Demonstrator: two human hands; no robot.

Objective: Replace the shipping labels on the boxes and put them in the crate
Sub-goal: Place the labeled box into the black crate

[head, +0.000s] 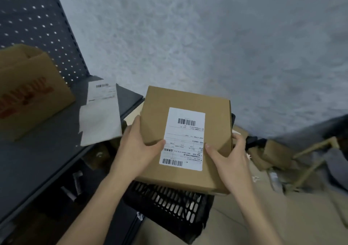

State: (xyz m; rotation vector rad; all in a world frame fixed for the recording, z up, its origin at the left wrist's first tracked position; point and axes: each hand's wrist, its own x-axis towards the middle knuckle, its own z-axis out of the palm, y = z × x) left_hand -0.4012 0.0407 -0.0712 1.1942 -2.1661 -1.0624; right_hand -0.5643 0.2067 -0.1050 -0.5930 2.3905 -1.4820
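Two bare forearms reach up from below, and between them the left hand (137, 146) and right hand (229, 156) hold a brown cardboard box (156, 103) level in the air. Each grip is clamped on it: thumbs lie on the top face, the fingers curl around the left and right sides. A white shipping label (183, 139) with barcodes is stuck flat on the top face, and both thumb tips touch its lower edges. Directly under the box stands a black slotted crate (169, 205), on the floor just off the right edge of a dark grey worktop (37, 160). Near that right edge lie white paper sheets (101, 116), one of them printed with a barcode. At the worktop's far left sits a large open carton (28, 94) with blurred red lettering, backed by a dark pegboard (37, 18). A rough grey wall (207, 37) fills the room behind, and flattened cardboard (263, 216) covers the floor to the right.
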